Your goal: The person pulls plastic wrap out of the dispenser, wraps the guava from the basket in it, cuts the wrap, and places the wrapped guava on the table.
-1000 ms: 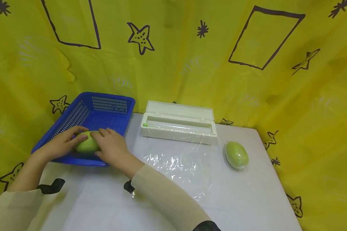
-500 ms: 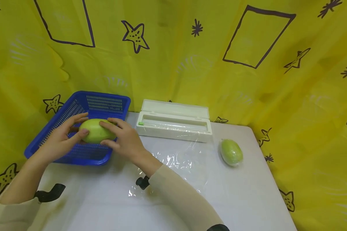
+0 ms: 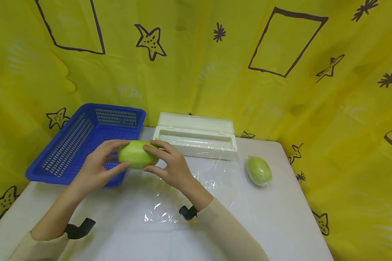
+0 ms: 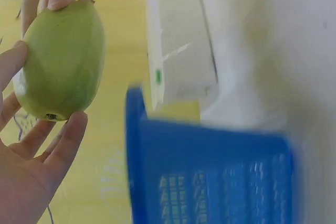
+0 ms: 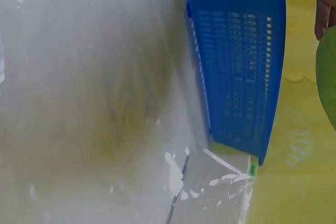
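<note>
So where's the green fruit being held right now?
Left of centre in the head view, the held fruit is between the fingers of the left hand and right hand, seen partly over the right edge of the blue basket, near the white box.

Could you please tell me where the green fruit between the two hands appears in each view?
Head: the green fruit is left of centre, between the left hand and right hand.
Left wrist: upper left.
Right wrist: at the right edge, partly cut off.
Shared landmark: the blue basket, at left, lower right and upper right of these views respectively.
</note>
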`<state>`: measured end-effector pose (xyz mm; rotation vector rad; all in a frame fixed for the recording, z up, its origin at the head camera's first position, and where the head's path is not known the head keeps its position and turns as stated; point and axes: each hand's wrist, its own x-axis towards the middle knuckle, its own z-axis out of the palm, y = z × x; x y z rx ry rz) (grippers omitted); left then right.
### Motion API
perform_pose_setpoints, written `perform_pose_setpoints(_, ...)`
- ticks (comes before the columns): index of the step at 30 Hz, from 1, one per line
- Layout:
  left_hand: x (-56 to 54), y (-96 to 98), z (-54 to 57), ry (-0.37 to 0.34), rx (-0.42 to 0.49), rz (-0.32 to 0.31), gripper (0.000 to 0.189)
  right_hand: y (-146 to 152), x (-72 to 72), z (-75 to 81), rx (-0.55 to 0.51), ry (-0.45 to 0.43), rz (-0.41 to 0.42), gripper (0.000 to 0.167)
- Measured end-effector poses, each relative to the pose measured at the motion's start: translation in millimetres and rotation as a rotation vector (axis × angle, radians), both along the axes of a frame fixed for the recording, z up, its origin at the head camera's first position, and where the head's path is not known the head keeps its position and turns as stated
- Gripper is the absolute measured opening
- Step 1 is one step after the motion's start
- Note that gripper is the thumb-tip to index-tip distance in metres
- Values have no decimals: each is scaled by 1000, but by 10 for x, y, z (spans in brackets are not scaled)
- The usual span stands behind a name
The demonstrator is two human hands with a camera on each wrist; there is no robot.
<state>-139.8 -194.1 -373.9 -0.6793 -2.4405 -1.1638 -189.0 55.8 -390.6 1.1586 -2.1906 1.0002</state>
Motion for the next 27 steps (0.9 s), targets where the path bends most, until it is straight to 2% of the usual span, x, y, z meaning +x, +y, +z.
perform_pose_setpoints(3,13,167,-71,31,10,-8,68,158,42,-48,-18,-6,-1,59)
perform_pose_setpoints(8,19,397,-168,2,46,-40,66,384,125,-111,-43,-24,-8,60)
perform_pose_setpoints(13,-8,596,-238,-60,56,-92,62,615,196,-189,-56,-73,-33,63)
perform_pose_setpoints(22,-43,881,-402,-179,112,-201,57,965,282,-263,8,-146,-61,62)
perform_pose_setpoints(27,-37,1020,-455,-233,130,-235,56,1119,324,-311,25,-191,-72,62)
